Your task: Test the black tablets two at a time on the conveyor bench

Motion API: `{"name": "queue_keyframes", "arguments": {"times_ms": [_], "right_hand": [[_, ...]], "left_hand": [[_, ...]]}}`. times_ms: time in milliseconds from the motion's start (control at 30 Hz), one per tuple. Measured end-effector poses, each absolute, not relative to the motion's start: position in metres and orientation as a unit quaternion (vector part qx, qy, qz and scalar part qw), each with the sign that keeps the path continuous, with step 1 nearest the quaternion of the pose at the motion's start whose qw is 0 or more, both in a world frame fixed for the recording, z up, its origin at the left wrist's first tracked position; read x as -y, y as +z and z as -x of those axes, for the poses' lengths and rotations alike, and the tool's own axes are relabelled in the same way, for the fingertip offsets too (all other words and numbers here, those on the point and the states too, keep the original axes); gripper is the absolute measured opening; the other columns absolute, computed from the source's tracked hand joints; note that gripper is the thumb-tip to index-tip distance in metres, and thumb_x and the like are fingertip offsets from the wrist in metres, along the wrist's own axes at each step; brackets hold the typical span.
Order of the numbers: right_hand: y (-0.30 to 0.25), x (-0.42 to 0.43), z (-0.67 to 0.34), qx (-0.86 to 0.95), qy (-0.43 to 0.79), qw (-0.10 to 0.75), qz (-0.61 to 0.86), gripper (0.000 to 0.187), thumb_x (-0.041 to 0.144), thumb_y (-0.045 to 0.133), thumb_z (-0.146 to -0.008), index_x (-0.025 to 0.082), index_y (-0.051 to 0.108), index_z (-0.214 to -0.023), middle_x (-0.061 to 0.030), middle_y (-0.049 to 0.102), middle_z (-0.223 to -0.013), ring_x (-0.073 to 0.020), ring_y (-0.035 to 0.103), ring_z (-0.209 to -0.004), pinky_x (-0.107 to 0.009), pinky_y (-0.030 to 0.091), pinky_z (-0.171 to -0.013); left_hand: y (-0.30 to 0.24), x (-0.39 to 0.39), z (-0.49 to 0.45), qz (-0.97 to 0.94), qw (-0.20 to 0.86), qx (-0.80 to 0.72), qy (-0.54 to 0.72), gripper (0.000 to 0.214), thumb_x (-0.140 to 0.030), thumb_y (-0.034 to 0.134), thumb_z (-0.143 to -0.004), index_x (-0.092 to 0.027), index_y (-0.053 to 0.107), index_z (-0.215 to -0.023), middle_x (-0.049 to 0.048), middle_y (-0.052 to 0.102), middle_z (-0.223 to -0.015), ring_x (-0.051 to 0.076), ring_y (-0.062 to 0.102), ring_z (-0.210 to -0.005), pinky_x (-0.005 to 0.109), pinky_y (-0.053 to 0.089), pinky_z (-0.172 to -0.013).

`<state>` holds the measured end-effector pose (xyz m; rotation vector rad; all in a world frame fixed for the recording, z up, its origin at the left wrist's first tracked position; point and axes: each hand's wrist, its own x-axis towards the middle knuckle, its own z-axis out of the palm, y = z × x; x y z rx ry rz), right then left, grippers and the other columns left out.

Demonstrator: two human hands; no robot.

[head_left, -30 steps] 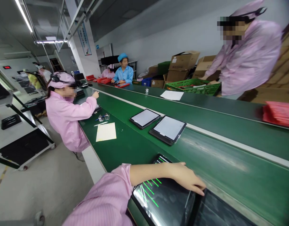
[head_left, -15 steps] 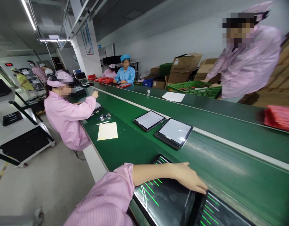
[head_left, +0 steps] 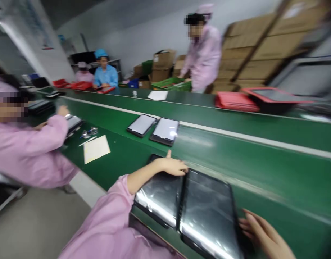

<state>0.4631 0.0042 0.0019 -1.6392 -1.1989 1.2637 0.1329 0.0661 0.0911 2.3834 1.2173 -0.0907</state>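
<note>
Two dark-screened tablets lie side by side on the green belt just in front of me, the left tablet (head_left: 160,196) touching the right tablet (head_left: 208,216). My left hand (head_left: 172,166) rests flat on the far edge of the left tablet, thumb raised and fingers stretched toward the seam between the two. At the bottom right, my right hand (head_left: 265,235) has its stretched fingers against the right tablet's right edge. Neither hand lifts anything.
Two lit white-screened tablets (head_left: 154,127) lie further up the belt, with a paper sheet (head_left: 96,148) to their left. A pink-coated co-worker (head_left: 27,151) sits at the left. Another person (head_left: 204,54) stands behind a green crate (head_left: 172,84). Red trays (head_left: 235,101) lie across the belt.
My view has swung right and down. The green lines on both near screens are gone and the screens are dark. My right hand has come into view at the right tablet's edge.
</note>
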Motion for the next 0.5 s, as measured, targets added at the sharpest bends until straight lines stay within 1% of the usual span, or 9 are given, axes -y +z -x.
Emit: {"name": "queue_keyframes", "arguments": {"times_ms": [33, 67, 133, 200, 233, 300, 367, 433, 500], "right_hand": [[0.005, 0.008, -0.465, 0.437, 0.499, 0.351, 0.66, 0.043, 0.065, 0.078, -0.055, 0.032, 0.069, -0.082, -0.0156, 0.068, -0.079, -0.0267, 0.066, -0.071, -0.044, 0.056, -0.068], [0.008, 0.017, -0.464, 0.42, 0.512, 0.342, 0.667, 0.046, 0.062, 0.079, -0.051, 0.03, 0.07, -0.083, -0.014, 0.069, -0.078, -0.0259, 0.066, -0.069, -0.043, 0.056, -0.068], [0.018, 0.027, -0.455, 0.399, 0.528, 0.355, 0.66, 0.05, 0.06, 0.08, -0.052, 0.026, 0.071, -0.087, -0.0077, 0.067, -0.071, -0.0228, 0.063, -0.064, -0.038, 0.055, -0.063], [0.029, 0.028, -0.441, 0.374, 0.544, 0.395, 0.639, 0.045, 0.061, 0.077, -0.058, 0.023, 0.069, -0.082, -0.0039, 0.064, -0.062, -0.021, 0.061, -0.058, -0.035, 0.054, -0.057], [0.033, 0.028, -0.434, 0.356, 0.578, 0.401, 0.615, 0.042, 0.06, 0.075, -0.063, 0.022, 0.068, -0.08, -0.0053, 0.066, -0.064, -0.0226, 0.064, -0.062, -0.035, 0.055, -0.059], [0.041, 0.028, -0.422, 0.312, 0.648, 0.411, 0.56, 0.037, 0.056, 0.071, -0.072, 0.021, 0.07, -0.084, -0.0099, 0.074, -0.078, -0.0267, 0.071, -0.078, -0.037, 0.058, -0.072], [0.044, 0.031, -0.411, 0.279, 0.683, 0.423, 0.526, 0.036, 0.053, 0.068, -0.079, 0.02, 0.072, -0.092, -0.0118, 0.077, -0.093, -0.0289, 0.072, -0.091, -0.04, 0.058, -0.083], [0.043, 0.037, -0.404, 0.272, 0.687, 0.436, 0.514, 0.039, 0.055, 0.065, -0.082, 0.021, 0.073, -0.098, -0.0112, 0.077, -0.099, -0.0301, 0.072, -0.096, -0.043, 0.057, -0.088], [0.037, 0.042, -0.401, 0.293, 0.669, 0.454, 0.511, 0.043, 0.059, 0.066, -0.08, 0.021, 0.073, -0.1, -0.0098, 0.077, -0.102, -0.0308, 0.072, -0.097, -0.045, 0.056, -0.089]], "left_hand": [[0.092, -0.063, -0.132, -0.871, 0.218, -0.439, -0.041, 0.033, -0.031, 0.044, -0.097, -0.024, 0.066, -0.12, 0.0146, 0.054, -0.146, 0.033, 0.046, -0.138, 0.072, 0.001, -0.114], [0.093, -0.061, -0.131, -0.874, 0.206, -0.437, -0.049, 0.034, -0.031, 0.043, -0.097, -0.023, 0.065, -0.121, 0.0166, 0.048, -0.15, 0.035, 0.041, -0.142, 0.075, 0.0, -0.112], [0.091, -0.06, -0.131, -0.874, 0.191, -0.443, -0.06, 0.035, -0.028, 0.041, -0.097, -0.022, 0.066, -0.121, 0.0191, 0.044, -0.153, 0.035, 0.038, -0.143, 0.077, -0.002, -0.11], [0.088, -0.061, -0.132, -0.872, 0.184, -0.447, -0.072, 0.037, -0.027, 0.038, -0.098, -0.021, 0.067, -0.121, 0.0202, 0.046, -0.151, 0.034, 0.039, -0.144, 0.076, -0.004, -0.111], [0.088, -0.061, -0.132, -0.873, 0.182, -0.445, -0.08, 0.039, -0.027, 0.036, -0.099, -0.021, 0.067, -0.122, 0.0201, 0.047, -0.151, 0.033, 0.038, -0.144, 0.074, -0.005, -0.112], [0.089, -0.06, -0.13, -0.875, 0.178, -0.44, -0.094, 0.042, -0.03, 0.032, -0.102, -0.021, 0.066, -0.125, 0.0192, 0.044, -0.154, 0.032, 0.033, -0.148, 0.072, -0.007, -0.113], [0.095, -0.058, -0.121, -0.873, 0.181, -0.446, -0.086, 0.043, -0.034, 0.032, -0.103, -0.023, 0.059, -0.135, 0.0182, 0.033, -0.16, 0.034, 0.025, -0.151, 0.073, -0.008, -0.112], [0.104, -0.052, -0.103, -0.863, 0.195, -0.464, -0.038, 0.048, -0.038, 0.035, -0.103, -0.026, 0.046, -0.148, 0.0154, 0.02, -0.165, 0.034, 0.018, -0.153, 0.072, -0.009, -0.112], [0.114, -0.041, -0.078, -0.843, 0.219, -0.489, 0.049, 0.052, -0.041, 0.039, -0.102, -0.029, 0.038, -0.153, 0.0107, 0.014, -0.167, 0.03, 0.013, -0.154, 0.067, -0.011, -0.115]]}}
